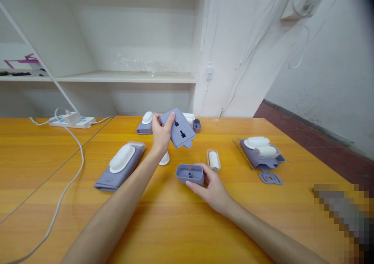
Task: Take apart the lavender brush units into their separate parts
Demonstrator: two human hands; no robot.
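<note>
My left hand (162, 133) grips a flat purple-grey plastic housing (180, 129) with two black keyhole-shaped slots, held tilted above the table. Between the thumb and fingers of my right hand (214, 188) is a small purple-grey plastic cup (189, 174), its open top facing up and a round post inside. Just behind that hand lies a clear case with a white roll (214, 160). A white rounded part (165, 158) shows partly behind my left forearm. Left of that arm, a white oval piece (122, 158) rests on a larger purple-grey housing (109, 181).
On the right sit more purple-grey parts (255, 156) with white pieces and a flat cut-out plate (271, 178). Another housing (144, 128) stands at the back. A power strip (73, 120) lies at the left, its white cable (80, 155) running forward. Shelves (131, 77) rise behind.
</note>
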